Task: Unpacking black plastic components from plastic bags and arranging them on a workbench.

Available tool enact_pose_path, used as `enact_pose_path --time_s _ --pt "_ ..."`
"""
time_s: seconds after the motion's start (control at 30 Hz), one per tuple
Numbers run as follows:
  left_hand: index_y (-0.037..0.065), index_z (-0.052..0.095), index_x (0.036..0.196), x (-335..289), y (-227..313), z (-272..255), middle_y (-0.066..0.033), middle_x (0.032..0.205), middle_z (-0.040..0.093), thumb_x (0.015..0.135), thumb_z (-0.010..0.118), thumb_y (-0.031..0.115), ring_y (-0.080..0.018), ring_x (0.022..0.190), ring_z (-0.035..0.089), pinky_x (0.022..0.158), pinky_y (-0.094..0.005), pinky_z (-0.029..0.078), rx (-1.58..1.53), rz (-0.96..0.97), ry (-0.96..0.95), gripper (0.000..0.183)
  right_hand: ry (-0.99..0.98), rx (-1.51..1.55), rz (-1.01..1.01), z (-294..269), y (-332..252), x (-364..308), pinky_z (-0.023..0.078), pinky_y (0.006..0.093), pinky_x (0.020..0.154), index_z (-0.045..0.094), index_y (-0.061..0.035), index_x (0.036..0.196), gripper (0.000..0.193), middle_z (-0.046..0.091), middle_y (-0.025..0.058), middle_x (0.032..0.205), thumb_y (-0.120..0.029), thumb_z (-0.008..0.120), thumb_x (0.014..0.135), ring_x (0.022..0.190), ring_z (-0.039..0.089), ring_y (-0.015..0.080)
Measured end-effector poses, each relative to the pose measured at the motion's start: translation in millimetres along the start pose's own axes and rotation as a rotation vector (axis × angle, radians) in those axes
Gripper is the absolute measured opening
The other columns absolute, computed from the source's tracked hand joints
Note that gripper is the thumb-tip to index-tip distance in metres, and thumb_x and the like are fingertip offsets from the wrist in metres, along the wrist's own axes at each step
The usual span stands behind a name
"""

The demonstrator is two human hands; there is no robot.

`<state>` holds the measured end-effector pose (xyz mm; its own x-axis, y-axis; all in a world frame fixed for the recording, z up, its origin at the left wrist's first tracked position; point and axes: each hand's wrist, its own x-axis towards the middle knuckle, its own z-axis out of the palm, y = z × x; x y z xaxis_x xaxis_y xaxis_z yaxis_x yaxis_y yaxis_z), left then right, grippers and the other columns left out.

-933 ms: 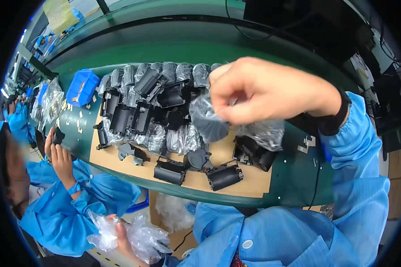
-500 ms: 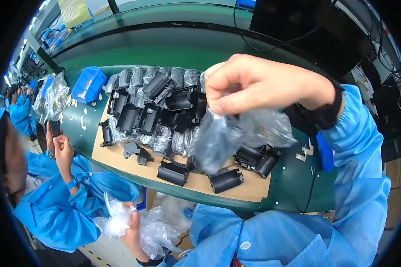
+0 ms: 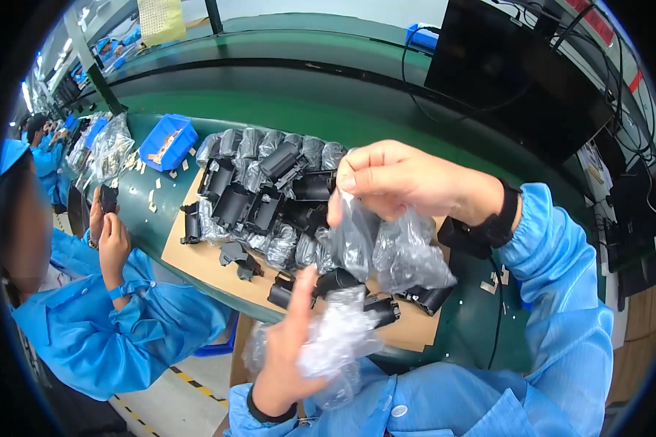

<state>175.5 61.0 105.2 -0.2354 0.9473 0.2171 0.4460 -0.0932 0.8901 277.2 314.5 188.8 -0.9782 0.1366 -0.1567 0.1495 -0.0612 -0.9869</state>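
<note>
Pinching a bag (image 3: 355, 240) above green bench (image 3: 465, 333), right grip (image 3: 415, 180) tight, left grip (image 3: 288, 358) loose around clear plastic (image 3: 340, 329), black screen (image 3: 517, 80) beyond

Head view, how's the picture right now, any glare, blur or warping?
In the head view, glare whitens the clear bags in the left hand; also in the head view, the green table bends in a curve and the corners go black; in the head view, those bags look slightly smeared.

Light is bright, lamps (image 3: 26, 95) glowing far left of the right hand (image 3: 401, 178), with white glare on crumpled plastic (image 3: 346, 328) at the left hand (image 3: 284, 357) and fisheye distortion curving the bench (image 3: 470, 324).
</note>
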Motion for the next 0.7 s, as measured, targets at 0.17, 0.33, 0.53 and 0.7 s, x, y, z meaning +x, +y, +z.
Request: enact_pose_path --time_s 0.17,0.33,0.53,0.7 --pt "-0.009 0.015 0.147 -5.8 -13.8 10.6 -0.0071 0.084 0.07 0.079 0.07 0.035 -0.0149 0.073 0.066 0.074 -0.0273 0.051 -0.072 -0.017 0.104 0.098 0.109 -0.035 -0.029 -1.1 -25.4 -17.1 0.024 0.0196 0.043 0.056 -0.0063 0.085 0.024 0.065 0.005 0.074 -0.027 0.055 0.096 0.048 0.032 0.0018" --pt "-0.004 0.05 0.126 -49.1 -42.0 -19.3 -0.0125 0.103 0.066 0.084 0.068 0.021 -0.0221 0.09 0.064 0.084 -0.0332 0.049 0.206 0.018 0.45 0.053 0.279 -0.199 -0.299 -26.6 -52.9 -64.7 0.03 0.0189 0.048 0.058 -0.0013 0.089 0.027 0.047 -0.0048 0.063 -0.028 0.06 0.092 0.052 0.04 0.0028" --pt "-0.004 0.06 0.115 -88.4 -73.2 -53.3 -0.0091 0.105 0.064 0.083 0.066 0.013 -0.0212 0.093 0.06 0.086 -0.0327 0.046 0.207 -0.226 0.788 0.036 0.332 -1.894 0.207 -58.9 -10.7 -82.9 0.051 0.0443 0.062 0.065 -0.0054 0.077 0.024 0.064 0.0175 0.068 -0.029 0.07 0.079 0.071 0.064 0.0384" --pt "-0.004 0.06 0.114 -99.0 -80.2 -62.4 -0.0097 0.103 0.064 0.082 0.066 0.012 -0.0222 0.092 0.06 0.084 -0.0332 0.046 0.151 -0.363 0.801 0.036 0.243 -1.608 0.166 -42.7 26.7 -40.7 0.052 0.0466 0.063 0.066 -0.0058 0.081 0.035 0.064 0.0175 0.068 -0.04 0.071 0.079 0.073 0.065 0.0381"
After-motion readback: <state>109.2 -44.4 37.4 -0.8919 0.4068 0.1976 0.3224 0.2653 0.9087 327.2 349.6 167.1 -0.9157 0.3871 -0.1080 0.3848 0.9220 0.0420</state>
